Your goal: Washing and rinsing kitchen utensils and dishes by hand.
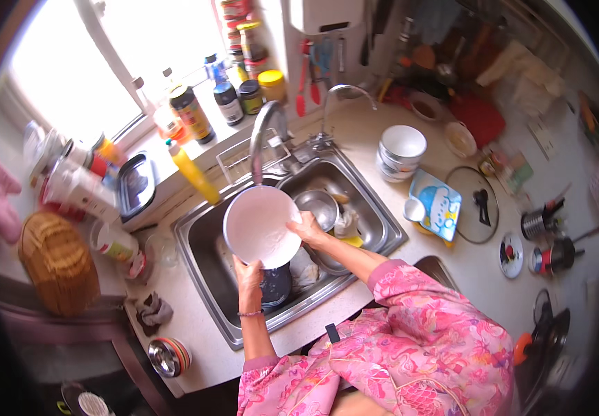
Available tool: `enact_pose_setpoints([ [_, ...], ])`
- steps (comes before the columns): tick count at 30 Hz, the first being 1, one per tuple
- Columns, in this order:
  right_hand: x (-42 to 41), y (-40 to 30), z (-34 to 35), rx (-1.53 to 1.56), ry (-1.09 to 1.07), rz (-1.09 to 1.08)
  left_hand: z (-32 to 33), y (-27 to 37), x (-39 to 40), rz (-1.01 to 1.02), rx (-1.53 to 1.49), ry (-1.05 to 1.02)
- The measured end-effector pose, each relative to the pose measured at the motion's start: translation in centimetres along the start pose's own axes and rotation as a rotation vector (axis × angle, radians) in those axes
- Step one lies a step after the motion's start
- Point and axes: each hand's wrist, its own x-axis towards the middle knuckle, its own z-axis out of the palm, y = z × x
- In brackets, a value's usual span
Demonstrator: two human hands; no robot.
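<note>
A large white bowl (258, 223) is held by its rim over the left basin of a steel double sink (203, 291). My left hand (248, 275) grips the lower edge, and my right hand (307, 229) grips the right edge. Directly behind the bowl curves the faucet (259, 135), its outlet hidden or just above the rim. Beneath the bowl, a dark pot-like vessel (277, 287) shows partly in the basin. A steel bowl (319, 208) sits in the right basin, close to a pale crumpled bag or cloth (347, 222).
Stacked white bowls (402, 148), a cartoon-printed tray (437, 203) and a glass lid (473, 208) occupy the right counter. A yellow squeeze bottle (193, 171) stands behind the sink. Sauce bottles (191, 112) line the sill. On the left are a dark rag (153, 313) and a striped bowl (168, 357).
</note>
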Motion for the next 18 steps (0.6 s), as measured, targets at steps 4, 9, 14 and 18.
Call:
enact_pose_setpoints([
  [4, -2.4, 0.2, 2.0, 0.052, 0.054, 0.132, 2.6, -2.7, -0.4, 0.036, -0.201, 0.223],
  [9, -1.2, -1.3, -1.7, -0.044, -0.02, 0.346, 1.7, -2.7, -0.4, -0.133, -0.179, 0.084],
  [14, -1.4, -4.6, -5.1, -0.241, -0.143, 0.007, 0.4, -2.4, 0.0, -0.218, -0.121, -0.115],
  [18, -2.7, -6.5, -4.2, -0.643, -0.039, -0.197, 0.5, -2.2, 0.2, -0.261, -0.103, -0.19],
])
